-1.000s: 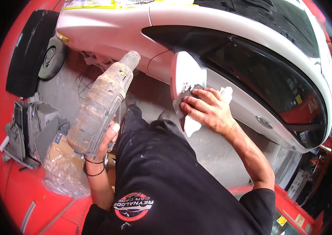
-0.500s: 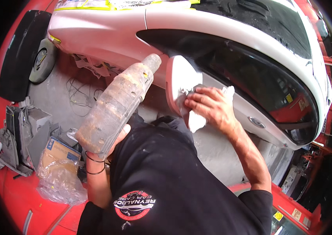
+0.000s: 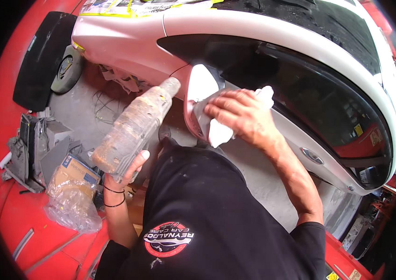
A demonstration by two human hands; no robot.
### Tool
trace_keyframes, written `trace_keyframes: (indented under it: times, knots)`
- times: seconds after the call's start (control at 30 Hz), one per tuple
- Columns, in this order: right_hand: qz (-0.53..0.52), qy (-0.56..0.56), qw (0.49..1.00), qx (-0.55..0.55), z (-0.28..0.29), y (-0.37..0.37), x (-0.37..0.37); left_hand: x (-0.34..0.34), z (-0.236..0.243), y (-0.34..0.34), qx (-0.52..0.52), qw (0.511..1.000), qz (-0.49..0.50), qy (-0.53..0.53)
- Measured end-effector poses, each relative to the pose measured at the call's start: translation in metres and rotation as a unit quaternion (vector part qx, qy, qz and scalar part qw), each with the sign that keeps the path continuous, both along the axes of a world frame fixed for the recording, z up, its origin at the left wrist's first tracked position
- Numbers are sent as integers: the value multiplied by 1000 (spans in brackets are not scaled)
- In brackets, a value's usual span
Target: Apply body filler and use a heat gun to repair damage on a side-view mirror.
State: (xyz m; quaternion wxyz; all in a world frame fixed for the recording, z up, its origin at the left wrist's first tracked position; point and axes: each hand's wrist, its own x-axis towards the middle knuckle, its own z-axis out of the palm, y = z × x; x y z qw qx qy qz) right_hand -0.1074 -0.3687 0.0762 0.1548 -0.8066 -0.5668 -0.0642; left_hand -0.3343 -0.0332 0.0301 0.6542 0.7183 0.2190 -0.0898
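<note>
Seemingly to aim mid-frame, our left fingers clamp a dusty grey heat gun, right fingers pressing white cloth onto a white mirror.

A wide fisheye view from the wearer's head looks steeply down: black shirt close below, white car beyond.

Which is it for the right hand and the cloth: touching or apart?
Touching. The head view shows the right hand laid over the cloth, with white folds sticking out on both sides.
</note>
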Motion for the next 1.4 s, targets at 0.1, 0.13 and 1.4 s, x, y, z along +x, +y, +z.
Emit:
trace_keyframes:
  times: [0.1,0.13,1.4]
  knots:
    - [-125,71,985,96,39,-14,-11,-8,13,-16,9,998,54,-11]
    - [-189,139,962,138,37,-24,-20,-11,14,-20,0,997,83,-4]
    - [-445,185,870,-103,-87,155,-212,-45,-64,235,227,931,-200,-207]
